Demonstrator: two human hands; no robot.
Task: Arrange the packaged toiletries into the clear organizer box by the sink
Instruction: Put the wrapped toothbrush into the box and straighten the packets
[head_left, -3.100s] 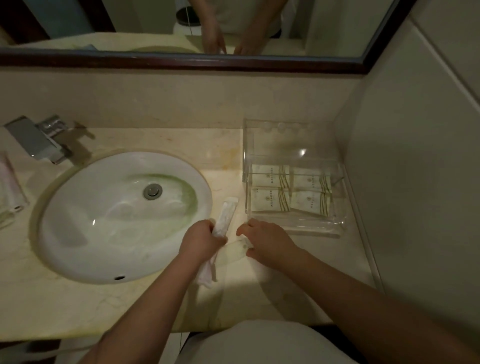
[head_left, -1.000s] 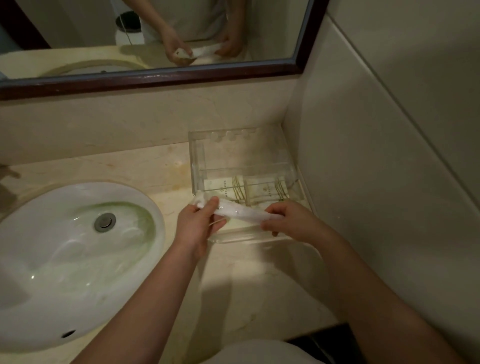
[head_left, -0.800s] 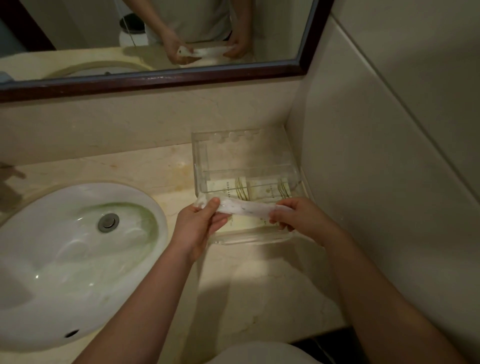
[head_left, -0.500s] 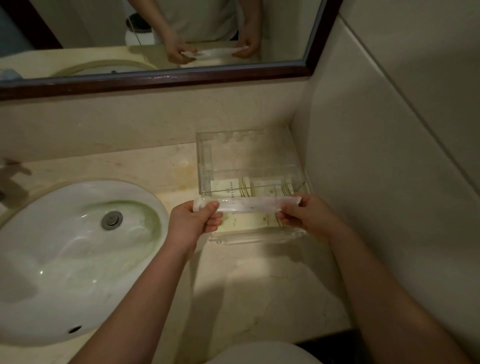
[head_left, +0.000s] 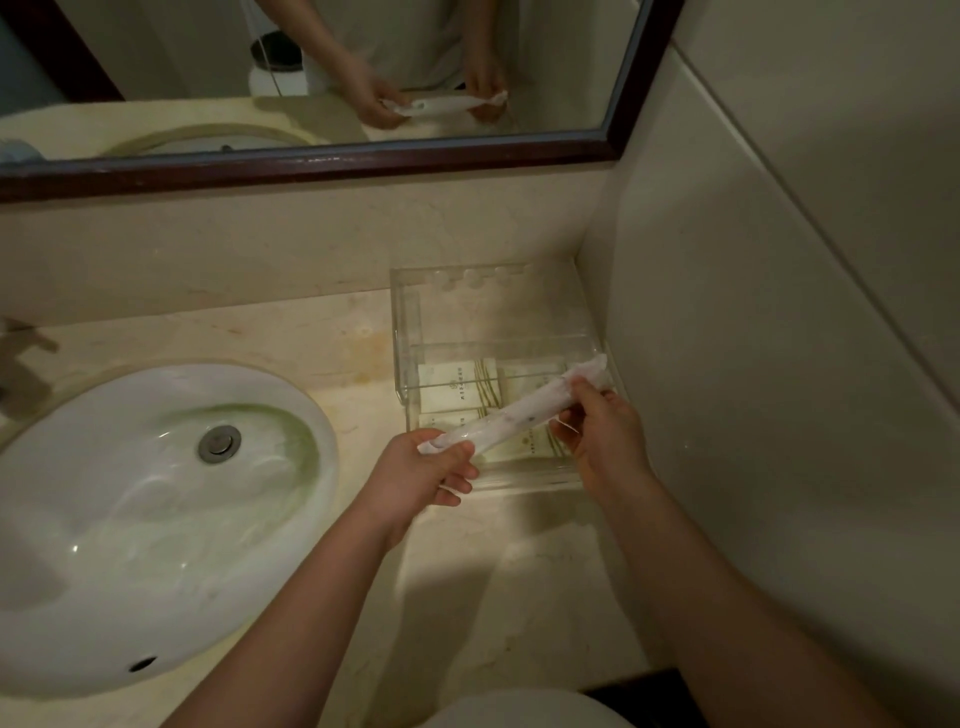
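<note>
Between the fingers of the left hand (head_left: 418, 470) and right hand (head_left: 597, 434), each pinching one end, a long white crinkled packet (head_left: 511, 410) hangs tilted over the clear organizer box (head_left: 467, 275). Beneath the fingers, flat cream sachets (head_left: 449, 384) already lie inside. Judged partly done: the soft, tube-shaped packet is not yet placed.

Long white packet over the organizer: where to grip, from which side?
Pinch its two crimped ends, one from each side, as the left hand and right hand do: the long white packet is slim, looks soft, and a mid grip may let it sag.
</note>
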